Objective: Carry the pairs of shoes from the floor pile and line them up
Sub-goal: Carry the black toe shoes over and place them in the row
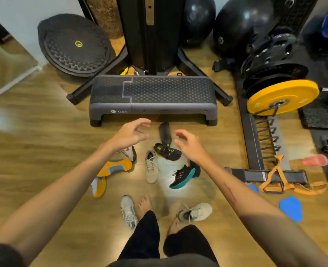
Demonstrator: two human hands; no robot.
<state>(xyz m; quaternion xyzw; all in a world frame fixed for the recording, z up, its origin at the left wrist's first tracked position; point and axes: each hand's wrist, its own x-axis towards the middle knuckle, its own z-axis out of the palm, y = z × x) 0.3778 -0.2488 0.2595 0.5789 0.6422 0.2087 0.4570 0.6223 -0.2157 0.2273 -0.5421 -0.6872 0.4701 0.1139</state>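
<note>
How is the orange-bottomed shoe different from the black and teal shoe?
The orange-soled shoe lies tipped over, showing its orange and grey sole; the black and teal shoe sits upright, laces up. The orange-soled shoe lies below the left hand, the teal one below the right hand. Both rest on the floor, unheld.

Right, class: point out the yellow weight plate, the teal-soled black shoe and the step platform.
yellow weight plate (286, 93), head view, on its flat face.
teal-soled black shoe (181, 177), head view, on its laced upper.
step platform (159, 89), head view, on its studded top.

1. Left hand (131, 134) reaches toward twelve o'clock on an outstretched bare forearm, fingers loosely curled, holding nothing.
2. Right hand (190, 146) reaches toward eleven o'clock, fingers relaxed and slightly bent, empty, apart from the left.
</note>
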